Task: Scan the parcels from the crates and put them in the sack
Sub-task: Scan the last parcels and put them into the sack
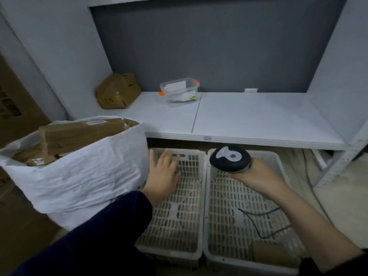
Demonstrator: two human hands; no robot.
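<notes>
Two white slatted crates stand side by side on the floor under a shelf. Over the left crate my left hand hovers with fingers spread, holding nothing, right next to the sack. My right hand grips a black and grey barcode scanner above the right crate; its dark cable trails inside that crate. One small brown parcel lies in the right crate's near corner. The white sack at the left holds several brown cardboard parcels.
A white shelf runs above the crates, carrying a crumpled brown box and a clear plastic container with orange clips. Large cardboard cartons stand at the far left. A metal rack leg and cables lie at the right.
</notes>
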